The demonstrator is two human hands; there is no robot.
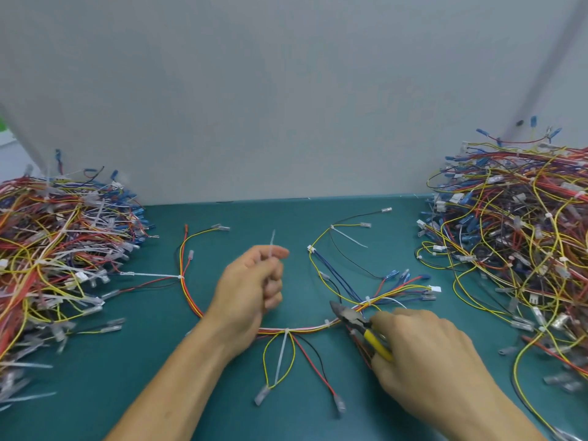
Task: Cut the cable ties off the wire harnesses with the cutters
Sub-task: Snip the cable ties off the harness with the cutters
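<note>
One wire harness (305, 327) of red, yellow, blue and black wires lies spread across the green table between my hands. Several white cable ties still bind it, for example one at the lower middle (286, 331) and one on the left branch (181, 277). My left hand (251, 291) is raised above the harness and pinches a loose white cable tie (272, 241) that points upward. My right hand (423, 348) grips the yellow-handled cutters (359, 323); their dark jaws point up-left beside a tie at the harness's right junction (368, 301).
A big tangled pile of harnesses (515, 249) fills the right side of the table. Another pile mixed with loose white ties (60, 249) fills the left side. A pale wall (286, 106) stands right behind the table's far edge.
</note>
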